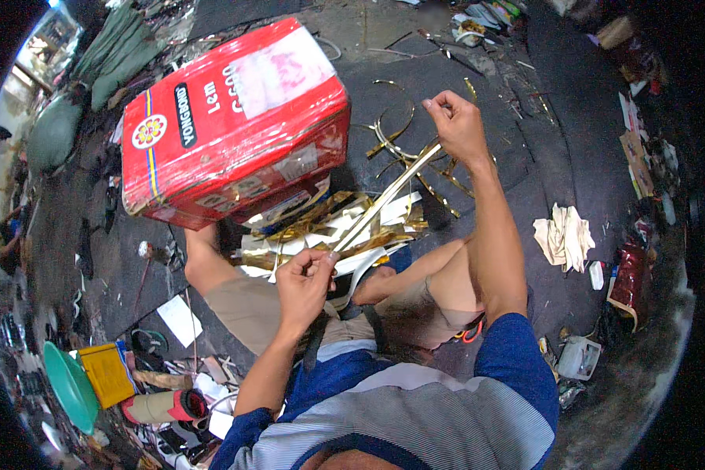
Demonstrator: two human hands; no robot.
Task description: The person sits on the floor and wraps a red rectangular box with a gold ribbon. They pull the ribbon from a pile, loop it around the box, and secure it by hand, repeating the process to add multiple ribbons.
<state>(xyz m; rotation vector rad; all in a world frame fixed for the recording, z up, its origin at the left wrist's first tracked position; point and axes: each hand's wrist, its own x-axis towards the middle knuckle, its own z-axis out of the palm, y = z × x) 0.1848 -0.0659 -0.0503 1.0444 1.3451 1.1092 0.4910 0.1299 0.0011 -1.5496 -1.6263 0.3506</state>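
Note:
A long, narrow pale strip [387, 196] runs slantwise between my two hands. Its lower end is pinched by my left hand [304, 288], above my lap, with thumb and fingers closed. Farther out to the right, my right hand [460, 131] is raised and grips the upper end, its fingers curled shut. Beneath the strip, a heap of white and gold strips [290, 255] lies between my legs. Thin curled gold bands [381, 135] rest on the dark floor just left of my right hand.
A large red box [231, 125] stands ahead at the left, close to my leg. A crumpled cream cloth [564, 239] lies to the right, with a translucent jug [579, 359] nearer. At the lower left are a green basin [66, 384], a yellow container [108, 374] and scattered scraps.

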